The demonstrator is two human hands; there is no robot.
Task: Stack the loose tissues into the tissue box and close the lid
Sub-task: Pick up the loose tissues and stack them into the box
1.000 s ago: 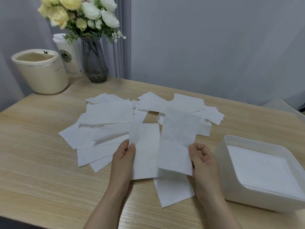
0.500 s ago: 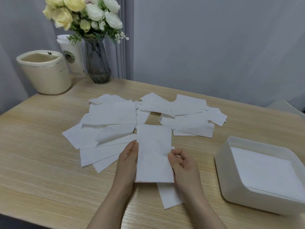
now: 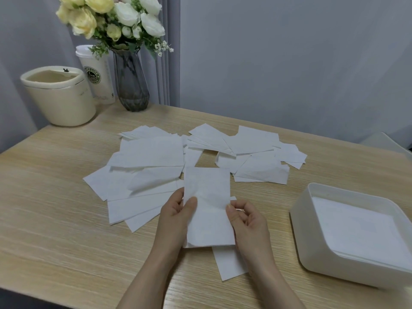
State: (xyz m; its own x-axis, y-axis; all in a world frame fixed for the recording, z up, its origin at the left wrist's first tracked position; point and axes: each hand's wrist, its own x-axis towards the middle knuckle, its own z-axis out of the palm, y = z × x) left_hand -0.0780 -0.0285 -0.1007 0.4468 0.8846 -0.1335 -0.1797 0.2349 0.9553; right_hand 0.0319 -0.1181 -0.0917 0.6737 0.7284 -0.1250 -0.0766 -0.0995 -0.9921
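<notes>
Several loose white tissues [image 3: 153, 166] lie fanned out across the middle of the wooden table [image 3: 49, 215]. Both my hands hold a small stack of folded tissues [image 3: 208, 204] just above the table's near part. My left hand [image 3: 176, 216] pinches its left edge, thumb on top. My right hand [image 3: 247, 221] pinches its right edge. Another tissue [image 3: 227, 262] lies under the stack. The white tissue box [image 3: 312, 241] stands open at the right with flat tissues [image 3: 354, 228] inside. No lid is in view.
At the back left stand a cream round container [image 3: 58, 97], a white paper cup [image 3: 98, 76] and a dark glass vase [image 3: 131, 85] of white and yellow flowers. A grey wall runs behind the table. A pale chair edge [image 3: 385, 143] shows at the far right.
My right hand carried its tissue leftward onto the one in my left hand. Both hands now hold the joined stack, thumbs on top.
</notes>
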